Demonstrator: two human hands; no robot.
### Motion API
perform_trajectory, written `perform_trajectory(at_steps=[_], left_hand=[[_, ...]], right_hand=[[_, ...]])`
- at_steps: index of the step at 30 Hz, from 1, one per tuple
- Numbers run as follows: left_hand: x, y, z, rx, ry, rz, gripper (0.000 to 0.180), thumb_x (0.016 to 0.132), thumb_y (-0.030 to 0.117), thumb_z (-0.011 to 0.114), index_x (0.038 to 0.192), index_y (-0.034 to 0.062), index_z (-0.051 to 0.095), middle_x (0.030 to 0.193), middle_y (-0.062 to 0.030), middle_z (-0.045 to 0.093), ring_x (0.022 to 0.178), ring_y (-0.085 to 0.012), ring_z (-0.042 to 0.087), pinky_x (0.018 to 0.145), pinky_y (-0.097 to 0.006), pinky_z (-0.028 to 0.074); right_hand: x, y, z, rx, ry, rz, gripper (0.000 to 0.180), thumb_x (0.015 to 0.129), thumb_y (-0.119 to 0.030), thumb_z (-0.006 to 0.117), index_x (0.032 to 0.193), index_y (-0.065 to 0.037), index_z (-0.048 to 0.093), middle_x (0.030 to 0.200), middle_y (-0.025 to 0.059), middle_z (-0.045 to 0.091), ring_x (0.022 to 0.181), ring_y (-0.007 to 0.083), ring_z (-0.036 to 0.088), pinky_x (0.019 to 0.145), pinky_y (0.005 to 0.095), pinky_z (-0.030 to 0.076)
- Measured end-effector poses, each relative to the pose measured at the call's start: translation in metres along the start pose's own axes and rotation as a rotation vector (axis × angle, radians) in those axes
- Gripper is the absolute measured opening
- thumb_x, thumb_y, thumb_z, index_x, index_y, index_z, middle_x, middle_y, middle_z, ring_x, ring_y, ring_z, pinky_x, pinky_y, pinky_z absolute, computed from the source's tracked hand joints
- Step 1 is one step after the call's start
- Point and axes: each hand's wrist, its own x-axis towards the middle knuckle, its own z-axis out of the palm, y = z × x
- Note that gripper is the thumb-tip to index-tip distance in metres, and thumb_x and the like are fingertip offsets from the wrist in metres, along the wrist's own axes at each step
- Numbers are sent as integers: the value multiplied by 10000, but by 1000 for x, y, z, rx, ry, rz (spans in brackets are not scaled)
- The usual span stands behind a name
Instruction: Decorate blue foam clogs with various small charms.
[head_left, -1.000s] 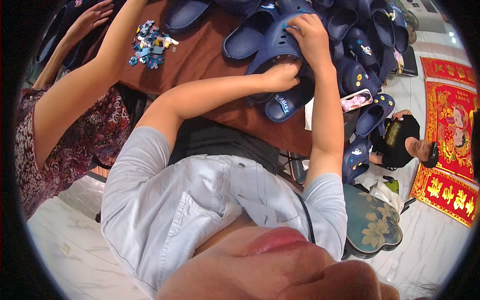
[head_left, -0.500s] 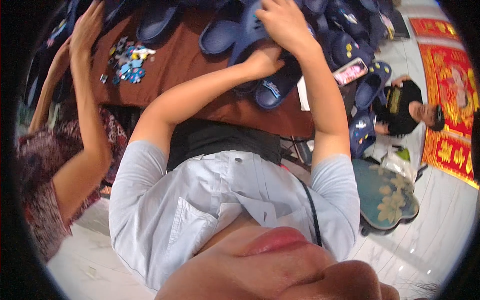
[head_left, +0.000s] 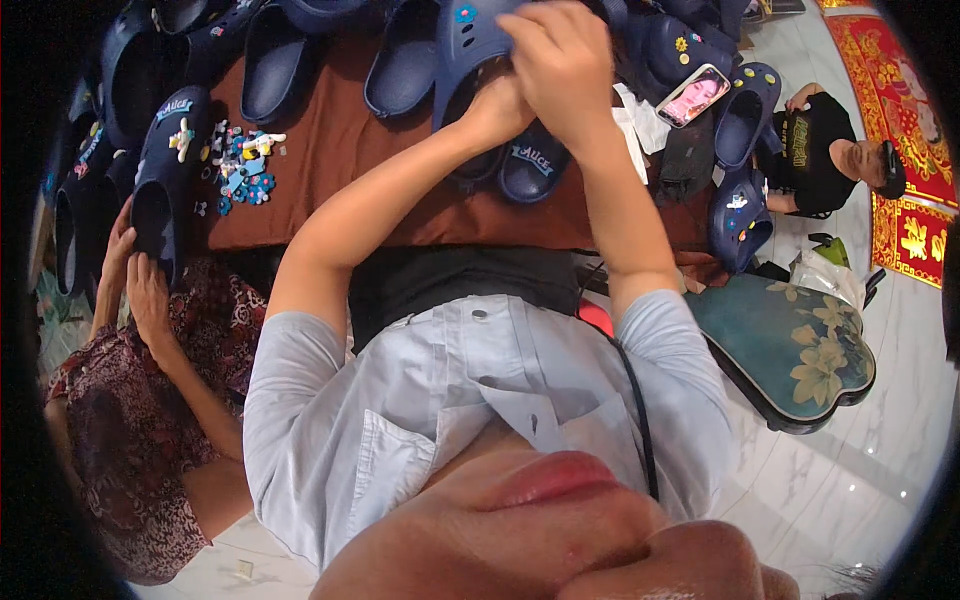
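Note:
A navy clog [head_left: 462, 75] with a small blue flower charm on its upper is at the far edge of my view. My left hand [head_left: 497, 108] is closed around its side, partly hidden behind the other wrist. Over the clog's upper, my right hand [head_left: 560, 62] is curled with its fingertips together; what they pinch, if anything, is hidden. Just below my hands lies another navy clog [head_left: 532, 178] with a pale blue name charm. Left of my hands, several loose charms [head_left: 242, 178] lie in a pile on the brown cloth [head_left: 320, 185].
At left a co-worker's hands [head_left: 140, 280] hold a decorated navy clog [head_left: 165, 190]. More navy clogs [head_left: 275, 75] line the far side. To my right are a phone [head_left: 693, 97], white paper [head_left: 640, 125], and a flower-patterned stool [head_left: 790, 350]. Beyond sits a person [head_left: 825, 150] in black.
My view has shifted. Both my hands stay at the clog, with the right hand now more curled. The co-worker's hands have come down onto a clog at the left.

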Motion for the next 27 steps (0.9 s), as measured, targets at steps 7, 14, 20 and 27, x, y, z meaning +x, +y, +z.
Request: perform_trajectory(at_steps=[7, 14, 20, 27], left_hand=[[-4, 6, -7, 267, -12, -143, 376, 838, 278, 646, 914, -83, 571, 865, -328, 625, 862, -483, 621, 753, -521, 506], [-4, -20, 6, 224, -72, -238, 357, 828, 213, 647, 969, -104, 561, 928, -345, 608, 909, -480, 609, 800, -505, 493], [-7, -21, 9, 242, -60, -246, 362, 822, 208, 650, 971, -109, 558, 897, -345, 610, 895, -484, 610, 788, -509, 495], [-4, -7, 1, 304, -130, -278, 318, 836, 160, 645, 991, -114, 600, 934, -291, 651, 899, -405, 652, 780, -442, 523]], right_hand=[[-106, -34, -57, 82, -34, 408, 226, 708, 36, 674, 918, -43, 705, 898, 84, 667, 886, 284, 594, 808, 397, 439], [-147, -41, -70, 96, -61, 632, 192, 755, 41, 674, 923, -45, 706, 899, 81, 688, 919, 285, 581, 846, 379, 447], [-137, -49, -54, 91, -232, 511, 215, 734, -65, 745, 944, -86, 706, 951, 27, 664, 974, 249, 541, 873, 386, 387], [-132, -53, -25, -47, -278, 397, 242, 723, -181, 759, 941, -93, 706, 982, 13, 645, 1010, 232, 527, 885, 430, 342]])
